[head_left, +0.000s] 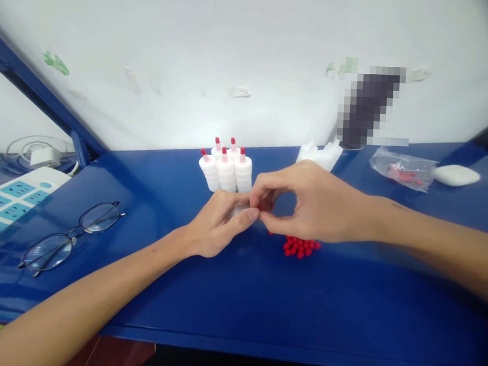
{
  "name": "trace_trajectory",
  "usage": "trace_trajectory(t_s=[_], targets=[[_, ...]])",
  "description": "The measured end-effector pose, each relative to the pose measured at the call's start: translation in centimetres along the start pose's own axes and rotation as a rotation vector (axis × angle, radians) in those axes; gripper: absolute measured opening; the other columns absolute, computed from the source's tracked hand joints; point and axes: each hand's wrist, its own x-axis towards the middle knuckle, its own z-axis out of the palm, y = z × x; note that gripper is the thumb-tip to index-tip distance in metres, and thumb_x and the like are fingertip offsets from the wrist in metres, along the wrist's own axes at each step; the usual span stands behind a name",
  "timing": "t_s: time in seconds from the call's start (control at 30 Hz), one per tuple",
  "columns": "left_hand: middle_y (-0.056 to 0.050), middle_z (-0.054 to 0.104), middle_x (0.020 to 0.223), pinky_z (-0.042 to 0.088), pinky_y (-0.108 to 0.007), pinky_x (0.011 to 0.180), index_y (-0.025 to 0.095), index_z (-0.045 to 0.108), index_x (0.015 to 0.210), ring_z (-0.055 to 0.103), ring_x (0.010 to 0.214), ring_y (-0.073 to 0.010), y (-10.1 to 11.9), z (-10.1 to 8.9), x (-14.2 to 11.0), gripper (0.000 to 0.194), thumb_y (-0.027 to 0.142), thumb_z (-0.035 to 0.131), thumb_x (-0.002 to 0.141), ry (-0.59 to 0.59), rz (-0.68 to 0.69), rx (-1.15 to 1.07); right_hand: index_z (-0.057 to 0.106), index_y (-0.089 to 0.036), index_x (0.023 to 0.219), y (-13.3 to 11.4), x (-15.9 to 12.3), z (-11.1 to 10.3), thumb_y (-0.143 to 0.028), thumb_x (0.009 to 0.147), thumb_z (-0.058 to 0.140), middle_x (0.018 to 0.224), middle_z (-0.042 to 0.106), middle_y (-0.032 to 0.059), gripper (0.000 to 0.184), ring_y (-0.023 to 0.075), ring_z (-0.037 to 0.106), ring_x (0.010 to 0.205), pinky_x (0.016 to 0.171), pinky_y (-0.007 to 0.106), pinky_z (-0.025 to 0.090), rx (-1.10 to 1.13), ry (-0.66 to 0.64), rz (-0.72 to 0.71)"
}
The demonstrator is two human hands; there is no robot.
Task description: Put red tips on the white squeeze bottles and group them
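A: So, I'm on the head view from my end; how are the hands?

B: I have the left hand (222,222) curled round a whitish piece (238,211), which thumb and fingers mostly cover, so I can't tell its full shape. My right hand (259,207) meets it at the left fingertips, thumb and forefinger in a narrow pinch on a tiny red bit (259,207), rounded gap behind.

A: And where does that put the whitish piece?

B: Raised over the blue table (222,306), near the middle, just on my side of five white squeeze bottles (227,174). They stand upright in a cluster, each with a red tip on top.

A: I see more red under the right hand.

B: A heap of small red caps (300,247), lying on the tabletop. Beyond that hand I get some white plastic pieces (321,155), partly hidden by it.

A: Farther right?

B: A clear plastic bag (406,171) with red pieces inside, and a smooth white case (457,175) just beside it.

A: Left side?

B: Eyeglasses (49,251) near the left forearm, then a power strip (22,201) with teal sockets, and a white charger (45,156) behind it.
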Motion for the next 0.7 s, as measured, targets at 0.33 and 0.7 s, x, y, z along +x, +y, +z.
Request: trace_trajectory(t_s=[0.33, 0.7], targets=[[0.004, 0.038, 0.052, 0.024, -0.024, 0.045, 0.015, 0.047, 0.059, 0.033, 0.048, -0.0075, 0.1, 0.3, 0.1, 0.053, 0.053, 0.048, 0.096, 0.069, -0.120, -0.080, 0.067, -0.017, 0.080, -1.2, 0.0, 1.0, -0.010, 0.076, 0.059, 0.074, 0.070, -0.0017, 0.012, 0.0107, 0.061, 0.060, 0.056, 0.024, 0.047, 0.072, 0.089, 0.128], [0.004, 0.038, 0.052, 0.027, -0.022, 0.046, 0.016, 0.048, 0.064, 0.033, 0.048, -0.0078, 0.3, -0.5, 0.2, 0.048, 0.049, 0.039, 0.097, 0.087, 0.044, 0.080, 0.067, -0.017, 0.080, -1.6, 1.0, 1.0, -0.011, 0.075, 0.060, 0.075, 0.070, -0.0012, 0.011, 0.0111, 0.062, 0.061, 0.057, 0.024, 0.048, 0.070, 0.082, 0.119]])
